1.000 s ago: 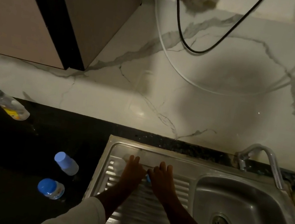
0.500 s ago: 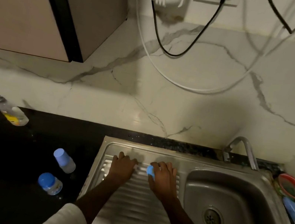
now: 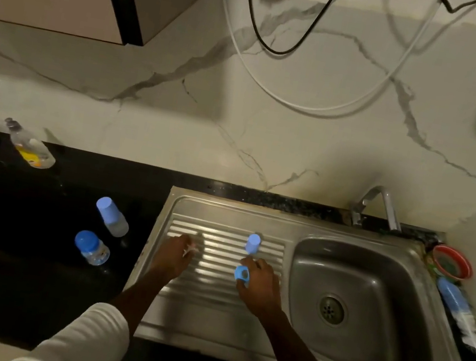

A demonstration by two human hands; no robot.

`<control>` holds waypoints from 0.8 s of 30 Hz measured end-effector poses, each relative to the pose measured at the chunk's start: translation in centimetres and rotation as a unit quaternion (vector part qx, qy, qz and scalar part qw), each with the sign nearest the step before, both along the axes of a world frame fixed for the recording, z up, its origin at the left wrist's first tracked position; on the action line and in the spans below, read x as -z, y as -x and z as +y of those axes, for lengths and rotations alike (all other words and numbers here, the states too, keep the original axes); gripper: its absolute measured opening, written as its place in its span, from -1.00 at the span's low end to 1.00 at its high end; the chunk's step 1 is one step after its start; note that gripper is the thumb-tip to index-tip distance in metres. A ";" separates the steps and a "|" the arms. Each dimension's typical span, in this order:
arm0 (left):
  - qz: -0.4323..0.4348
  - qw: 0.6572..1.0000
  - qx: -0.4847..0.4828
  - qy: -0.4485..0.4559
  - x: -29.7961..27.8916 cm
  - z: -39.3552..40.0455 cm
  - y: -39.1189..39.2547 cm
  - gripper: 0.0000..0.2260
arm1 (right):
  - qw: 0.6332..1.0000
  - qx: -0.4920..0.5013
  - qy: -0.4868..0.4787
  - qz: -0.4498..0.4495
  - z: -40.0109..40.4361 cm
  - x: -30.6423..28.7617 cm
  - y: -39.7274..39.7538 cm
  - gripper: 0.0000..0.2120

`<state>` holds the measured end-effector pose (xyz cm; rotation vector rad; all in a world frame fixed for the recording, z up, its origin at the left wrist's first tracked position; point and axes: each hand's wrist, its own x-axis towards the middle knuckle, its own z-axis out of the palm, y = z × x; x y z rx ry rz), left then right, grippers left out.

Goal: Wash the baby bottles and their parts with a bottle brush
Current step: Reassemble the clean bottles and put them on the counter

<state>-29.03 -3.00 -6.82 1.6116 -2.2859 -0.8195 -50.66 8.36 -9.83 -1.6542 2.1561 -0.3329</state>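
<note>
Fingers of right hand pinch blue collar ring over drainboard, just left of sink basin; left hand curled round pale small part (teat, probably). Blue cap upright beyond ring. Set parts down separately, clear of basin edge.

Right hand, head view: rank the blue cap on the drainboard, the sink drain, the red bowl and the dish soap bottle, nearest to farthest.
From the right hand:
1. Blue cap, on the drainboard just beyond the fingers.
2. Sink drain, in the basin to its right.
3. Red bowl, at the sink's far right corner.
4. Dish soap bottle, far left on the counter.
</note>
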 end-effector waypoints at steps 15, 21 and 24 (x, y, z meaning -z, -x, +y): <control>0.176 0.977 -0.076 -0.093 -0.5 -0.7 0.5 -0.87 | 0.983 0.038 0.055 -0.171 -3.1 0.1 -3.9 -0.74; 0.108 0.986 -0.050 -0.119 0.1 -2.1 2.0 -0.76 | 0.950 0.115 0.065 -0.282 -6.3 -1.9 -4.8 -0.78; 0.124 0.984 -0.036 -0.127 0.2 -2.7 2.1 -0.79 | 0.966 0.059 0.066 -0.243 -7.0 -1.8 -5.1 -0.75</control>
